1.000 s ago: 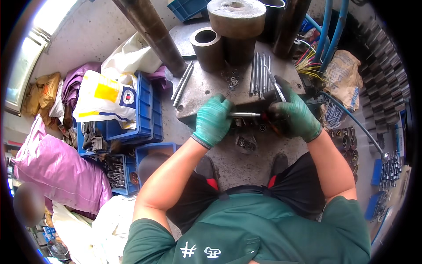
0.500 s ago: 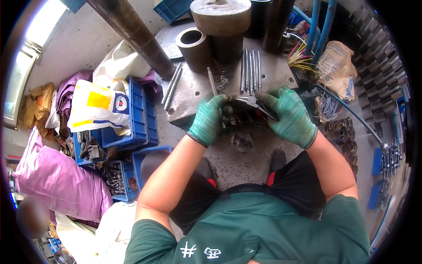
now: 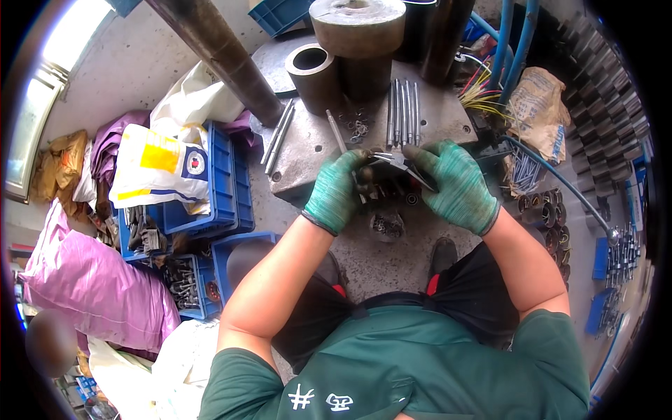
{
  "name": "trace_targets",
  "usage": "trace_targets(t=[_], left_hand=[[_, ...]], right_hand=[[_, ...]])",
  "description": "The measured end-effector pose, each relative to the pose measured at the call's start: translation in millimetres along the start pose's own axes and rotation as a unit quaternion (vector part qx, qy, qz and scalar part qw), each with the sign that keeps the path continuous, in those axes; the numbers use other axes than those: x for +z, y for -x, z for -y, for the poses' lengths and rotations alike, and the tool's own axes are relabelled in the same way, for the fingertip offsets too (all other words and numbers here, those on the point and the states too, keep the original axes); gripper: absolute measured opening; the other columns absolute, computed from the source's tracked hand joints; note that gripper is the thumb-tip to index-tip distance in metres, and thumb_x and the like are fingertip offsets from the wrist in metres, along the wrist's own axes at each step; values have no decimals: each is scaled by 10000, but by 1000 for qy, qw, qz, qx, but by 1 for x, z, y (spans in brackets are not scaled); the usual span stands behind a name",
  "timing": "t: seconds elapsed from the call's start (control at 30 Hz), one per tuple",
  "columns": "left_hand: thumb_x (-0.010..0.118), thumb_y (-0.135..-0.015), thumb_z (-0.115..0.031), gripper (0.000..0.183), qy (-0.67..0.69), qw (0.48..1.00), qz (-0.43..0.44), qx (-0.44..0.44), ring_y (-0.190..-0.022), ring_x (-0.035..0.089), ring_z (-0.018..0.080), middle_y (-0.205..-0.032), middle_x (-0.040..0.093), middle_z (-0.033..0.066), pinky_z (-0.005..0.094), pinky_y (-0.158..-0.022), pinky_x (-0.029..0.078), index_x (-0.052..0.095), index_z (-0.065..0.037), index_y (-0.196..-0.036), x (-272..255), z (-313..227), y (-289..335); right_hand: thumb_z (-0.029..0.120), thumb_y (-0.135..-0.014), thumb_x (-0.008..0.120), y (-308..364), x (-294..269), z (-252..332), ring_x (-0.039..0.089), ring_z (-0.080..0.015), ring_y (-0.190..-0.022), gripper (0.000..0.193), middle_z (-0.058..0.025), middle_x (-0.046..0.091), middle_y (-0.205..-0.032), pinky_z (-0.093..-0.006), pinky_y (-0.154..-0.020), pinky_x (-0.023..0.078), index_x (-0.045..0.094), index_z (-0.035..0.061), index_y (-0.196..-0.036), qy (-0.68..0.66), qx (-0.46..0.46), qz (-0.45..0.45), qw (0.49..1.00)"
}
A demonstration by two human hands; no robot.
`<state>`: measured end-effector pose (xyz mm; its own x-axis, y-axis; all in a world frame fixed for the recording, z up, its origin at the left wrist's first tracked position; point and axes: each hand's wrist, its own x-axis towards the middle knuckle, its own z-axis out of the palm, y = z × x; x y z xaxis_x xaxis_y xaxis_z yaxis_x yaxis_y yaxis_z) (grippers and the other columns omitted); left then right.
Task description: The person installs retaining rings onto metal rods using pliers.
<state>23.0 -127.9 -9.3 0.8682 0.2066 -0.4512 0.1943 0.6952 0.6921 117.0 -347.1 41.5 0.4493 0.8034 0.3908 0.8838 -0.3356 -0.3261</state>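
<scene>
My left hand, in a green knit glove with dark fingertips, is closed around a slim metal rod. The rod slants up and leftward out of the grip; its lower part is hidden by the fingers. In the matching glove, my right hand grips pliers. Their jaws point left and reach the left fingertips, at the rod; whether they pinch a small part cannot be made out. Beyond the hands, small dark rings lie loose on a steel block, beside a row of several metal rods.
More rods lie at the block's left. A hollow cylinder and a thick round block stand behind. Blue crates are stacked left; a container of small parts sits below the hands. A blue hose curves at right.
The held rod's upper end has tilted slightly to the left. Both hands keep their grips near the same spot, and the whole view has shifted a little.
</scene>
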Motion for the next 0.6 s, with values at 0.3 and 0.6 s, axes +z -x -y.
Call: trace_targets(t=[0.3, 0.6], left_hand=[[567, -1044, -206, 167, 48, 999, -1, -9, -641, 524, 74, -790, 614, -29, 220, -583, 439, 679, -86, -1080, -4, 5, -4], [569, -1051, -206, 301, -190, 968, -8, 164, -783, 616, 88, -986, 722, 74, 267, -697, 530, 641, 14, -1245, 10, -4, 15]], right_hand=[[55, -740, 766, -3, 4, 1, 645, -372, -992, 596, -144, 677, -1065, -461, -853, 545, 687, 93, -1330, 13, -4, 11, 1000], [-26, -793, 668, -1, -4, -16, 706, -394, -984, 563, -207, 702, -1083, -408, -894, 572, 674, 41, -1352, -203, 130, 5, 970]])
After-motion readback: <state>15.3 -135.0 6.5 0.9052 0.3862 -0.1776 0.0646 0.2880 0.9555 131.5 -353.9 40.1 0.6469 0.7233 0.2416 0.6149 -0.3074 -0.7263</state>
